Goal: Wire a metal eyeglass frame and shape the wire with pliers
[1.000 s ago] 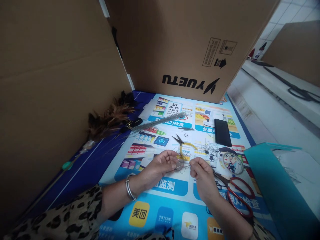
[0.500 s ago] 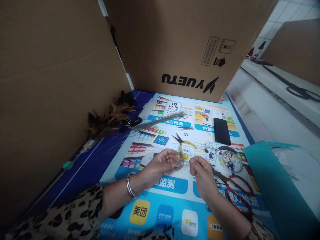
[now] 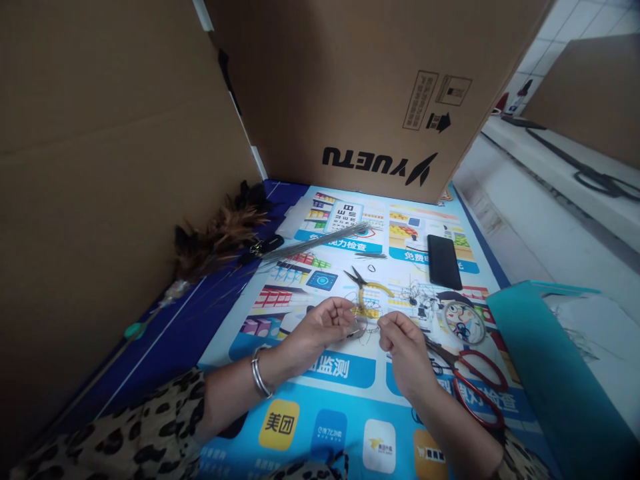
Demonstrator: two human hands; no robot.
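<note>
Fine wire [image 3: 356, 331], pinched in left hand [image 3: 323, 328]; right hand [image 3: 404, 343] grip narrow, pliers [image 3: 363, 286] beyond

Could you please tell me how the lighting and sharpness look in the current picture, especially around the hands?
In the head view, light is soft and dim, and the left cardboard panel darkens toward its lower left; in the head view, the silver bracelet shows pale highlights; in the head view, the fine wire between the left hand and right hand is too thin to trace.
</note>
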